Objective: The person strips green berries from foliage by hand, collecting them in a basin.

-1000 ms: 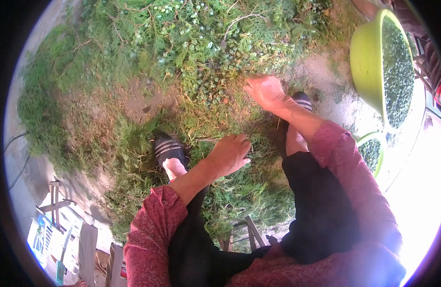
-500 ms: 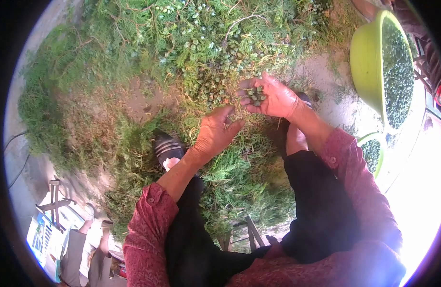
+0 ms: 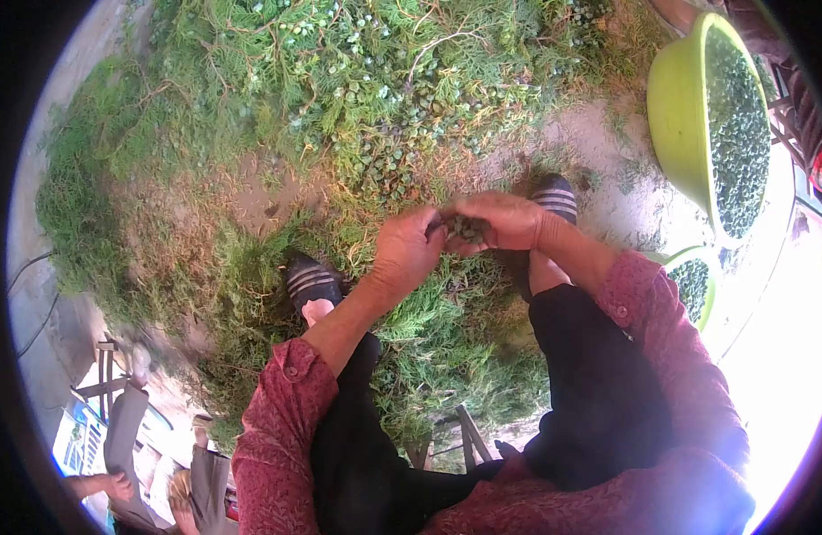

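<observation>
My right hand (image 3: 511, 219) is cupped around a small heap of green seed cones (image 3: 467, 230), which show in the palm. My left hand (image 3: 405, 251) touches its fingertips, with the fingers drawn together; whatever they may pinch is hidden. Both hands hover over the ground between my shoes. Just beyond them, more loose green cones (image 3: 388, 169) lie among yellowing conifer clippings. Leafy conifer branches (image 3: 295, 62) with pale cones spread across the ground ahead.
A large lime-green tub (image 3: 678, 116) full of green cones stands tilted in view at the right. Below it sits a smaller green container (image 3: 710, 299) with similar contents. Another person's hand (image 3: 116, 486) and trouser legs appear at lower left. A cable (image 3: 38, 325) runs along the left edge.
My right hand has turned, curled around the cones and come down to my left hand. The left fingers have closed and met it. At lower left, another person's hand has come into view.
</observation>
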`<action>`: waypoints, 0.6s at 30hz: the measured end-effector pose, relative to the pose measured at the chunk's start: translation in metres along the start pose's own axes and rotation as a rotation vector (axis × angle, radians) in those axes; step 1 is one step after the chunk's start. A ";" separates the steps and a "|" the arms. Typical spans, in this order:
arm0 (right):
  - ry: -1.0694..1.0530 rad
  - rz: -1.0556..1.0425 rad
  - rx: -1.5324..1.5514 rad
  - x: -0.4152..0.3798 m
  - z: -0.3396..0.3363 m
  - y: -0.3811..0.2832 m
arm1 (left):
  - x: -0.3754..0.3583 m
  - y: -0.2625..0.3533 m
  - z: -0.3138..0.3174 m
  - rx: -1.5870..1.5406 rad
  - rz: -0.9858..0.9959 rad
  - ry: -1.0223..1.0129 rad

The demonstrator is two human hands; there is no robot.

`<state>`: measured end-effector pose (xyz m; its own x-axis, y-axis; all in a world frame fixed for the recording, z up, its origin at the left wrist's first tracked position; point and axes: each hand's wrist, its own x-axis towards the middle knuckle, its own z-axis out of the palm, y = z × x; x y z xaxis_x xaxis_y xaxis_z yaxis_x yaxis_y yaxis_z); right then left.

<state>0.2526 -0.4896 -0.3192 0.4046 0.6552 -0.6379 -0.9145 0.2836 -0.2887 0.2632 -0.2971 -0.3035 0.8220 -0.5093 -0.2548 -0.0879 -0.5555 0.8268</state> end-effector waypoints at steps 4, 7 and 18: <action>0.240 0.068 -0.404 -0.011 -0.005 0.000 | -0.012 -0.004 0.016 0.137 -0.023 -0.277; 0.569 -0.118 -0.907 -0.015 -0.023 -0.011 | -0.021 -0.003 0.023 0.264 -0.016 -0.729; 0.854 -0.707 -1.751 0.015 -0.053 -0.019 | -0.026 -0.001 0.024 0.161 0.037 -0.607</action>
<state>0.2768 -0.5223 -0.3608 0.9776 0.1919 -0.0859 0.1295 -0.8715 -0.4730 0.2285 -0.2991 -0.3094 0.3550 -0.7860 -0.5061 -0.2323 -0.5986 0.7667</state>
